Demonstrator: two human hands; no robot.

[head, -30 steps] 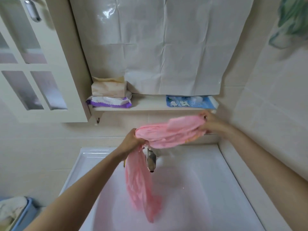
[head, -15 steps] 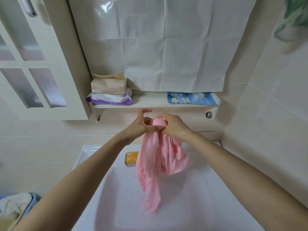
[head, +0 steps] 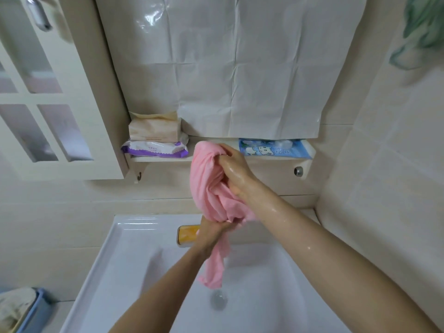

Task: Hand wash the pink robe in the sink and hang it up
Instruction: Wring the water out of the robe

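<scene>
Two hands hold the pink robe (head: 206, 183) bunched up above the white sink (head: 113, 239). The right hand (head: 234, 164), wet and shiny, grips the top of the bundle with curled fingers. The left hand (head: 213, 233) is wrapped round the cloth lower down. Below the left hand a twisted tail of the robe hangs over the basin, its end just above the drain (head: 218, 299). A yellow block (head: 187, 233) sits on the back ledge of the sink, partly hidden by the left hand.

On the wall behind the sink runs a narrow shelf (head: 163, 159). At its left end a beige tissue pack (head: 155, 128) lies on top of a purple and white wipes pack (head: 156, 149), and a blue pack (head: 274, 149) lies towards its right end. A creased white plastic sheet (head: 240, 68) covers the wall above the shelf. A white cabinet door (head: 48, 97) with frosted panes stands to the left. Pale tiles (head: 384, 164) line the right wall, where a green cloth (head: 422, 27) hangs at the top corner. A blue basket (head: 36, 311) holding pale cloth shows at the lower left.
</scene>
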